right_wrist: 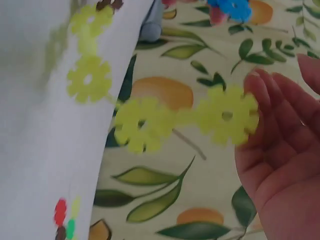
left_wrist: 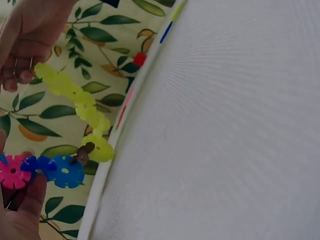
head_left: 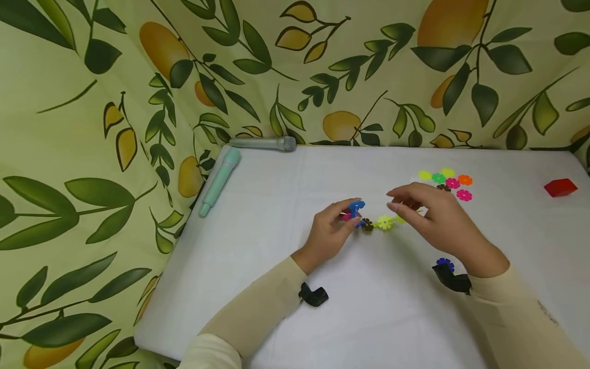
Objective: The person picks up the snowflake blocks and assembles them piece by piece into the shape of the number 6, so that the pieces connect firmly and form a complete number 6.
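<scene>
My left hand (head_left: 324, 233) pinches the blue and pink end of a chain of slotted, flower-shaped plastic discs. In the left wrist view, a pink disc (left_wrist: 14, 172) and a blue disc (left_wrist: 69, 172) show at its fingers. A brown disc (left_wrist: 84, 154) sits between the blue part and several linked yellow discs (right_wrist: 142, 125). The chain runs rightward, raised in front of the patterned cloth. My right hand (head_left: 440, 220) is over the yellow end, thumb and forefinger apart. The last yellow disc (right_wrist: 227, 116) overlaps the edge of its fingers in the right wrist view.
Loose discs (head_left: 453, 183) in several colours lie on the white table (head_left: 258, 246) beyond my right hand. A dark blue disc (head_left: 445, 263) is by the right wrist. A red block (head_left: 560, 187) stands far right; a green microphone (head_left: 220, 182) and grey microphone (head_left: 262, 144) lie back left.
</scene>
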`<action>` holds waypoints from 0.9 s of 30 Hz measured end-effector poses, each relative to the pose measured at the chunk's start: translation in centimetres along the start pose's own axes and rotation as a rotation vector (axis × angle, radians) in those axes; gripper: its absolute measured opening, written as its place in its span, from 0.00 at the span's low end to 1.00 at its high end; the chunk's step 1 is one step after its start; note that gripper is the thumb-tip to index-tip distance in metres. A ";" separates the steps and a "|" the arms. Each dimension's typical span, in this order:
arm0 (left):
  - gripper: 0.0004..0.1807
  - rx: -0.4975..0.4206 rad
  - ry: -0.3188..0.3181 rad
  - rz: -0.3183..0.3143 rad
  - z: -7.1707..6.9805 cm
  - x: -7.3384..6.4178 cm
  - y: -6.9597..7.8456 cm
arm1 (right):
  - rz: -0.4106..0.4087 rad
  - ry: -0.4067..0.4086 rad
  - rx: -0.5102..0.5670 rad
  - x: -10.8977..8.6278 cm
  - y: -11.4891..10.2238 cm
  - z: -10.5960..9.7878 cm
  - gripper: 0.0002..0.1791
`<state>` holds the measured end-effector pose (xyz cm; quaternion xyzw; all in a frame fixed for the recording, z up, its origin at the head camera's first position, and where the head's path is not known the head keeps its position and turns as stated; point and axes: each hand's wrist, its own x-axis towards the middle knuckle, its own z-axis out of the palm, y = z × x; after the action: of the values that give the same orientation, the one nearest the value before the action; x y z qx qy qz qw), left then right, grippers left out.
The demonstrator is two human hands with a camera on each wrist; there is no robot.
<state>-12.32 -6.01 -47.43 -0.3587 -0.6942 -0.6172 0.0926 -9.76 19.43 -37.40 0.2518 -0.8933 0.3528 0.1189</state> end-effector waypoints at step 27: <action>0.15 -0.193 0.087 -0.216 -0.2 -0.1 -0.8 | 0.449 -0.345 0.266 -10.5 11.2 -2.7 0.25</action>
<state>-12.77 -6.23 -48.04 -0.2621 -0.6615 -0.7024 0.0205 -6.75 32.11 -45.91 0.1179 -0.8796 0.4360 -0.1492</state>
